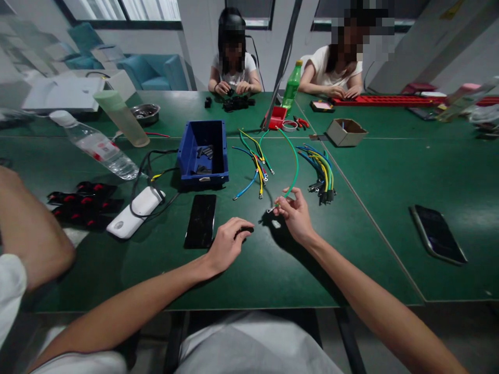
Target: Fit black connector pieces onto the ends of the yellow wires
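Observation:
My right hand (297,217) pinches a green wire (297,165) close to its end. A metal ring terminal (270,210) sticks out to the left of those fingertips, and the wire arcs up and away toward the table's far side. My left hand (226,243) rests low over the table with a small black sleeve (246,229) between thumb and fingers. The two hands are apart. Beyond them lies a loose group of blue, yellow and green wires (257,166) with bare ring terminals. To the right, a bundle of similar wires (322,169) has black ends.
A blue bin (203,179) holds small black pieces. Left of my hands lie a phone (200,221), a white power bank (136,212) with cables and a water bottle (101,148). Another phone (437,234) lies right. Two people sit opposite; someone's arm (35,228) is at left.

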A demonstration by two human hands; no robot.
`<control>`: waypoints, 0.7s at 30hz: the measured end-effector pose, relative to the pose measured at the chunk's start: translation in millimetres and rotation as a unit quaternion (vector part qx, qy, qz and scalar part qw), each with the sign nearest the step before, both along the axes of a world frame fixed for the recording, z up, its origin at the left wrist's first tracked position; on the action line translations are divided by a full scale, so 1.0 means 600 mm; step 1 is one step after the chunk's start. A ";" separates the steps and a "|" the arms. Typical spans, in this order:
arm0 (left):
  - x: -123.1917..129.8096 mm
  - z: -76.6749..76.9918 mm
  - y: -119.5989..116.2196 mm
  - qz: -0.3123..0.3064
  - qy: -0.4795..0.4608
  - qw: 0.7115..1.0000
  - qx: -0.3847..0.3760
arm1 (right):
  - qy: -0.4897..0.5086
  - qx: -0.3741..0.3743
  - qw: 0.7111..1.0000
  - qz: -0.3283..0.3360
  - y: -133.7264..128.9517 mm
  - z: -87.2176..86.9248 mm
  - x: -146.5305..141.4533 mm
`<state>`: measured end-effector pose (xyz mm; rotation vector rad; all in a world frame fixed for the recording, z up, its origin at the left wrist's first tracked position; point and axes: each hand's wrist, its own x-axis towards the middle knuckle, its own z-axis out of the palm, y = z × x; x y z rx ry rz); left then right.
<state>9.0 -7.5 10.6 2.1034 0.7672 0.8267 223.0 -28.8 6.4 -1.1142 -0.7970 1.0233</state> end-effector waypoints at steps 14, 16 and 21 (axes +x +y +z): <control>-0.011 -0.011 0.004 0.073 -0.044 0.995 -0.058 | 0.004 -0.003 0.998 0.057 -0.018 0.008 -0.037; -0.012 -0.013 0.005 0.073 -0.045 0.995 -0.060 | 0.006 -0.004 0.998 0.058 -0.020 0.010 -0.039; -0.012 -0.015 0.006 0.073 -0.050 0.994 -0.063 | 0.012 -0.002 0.998 0.061 -0.023 0.015 -0.041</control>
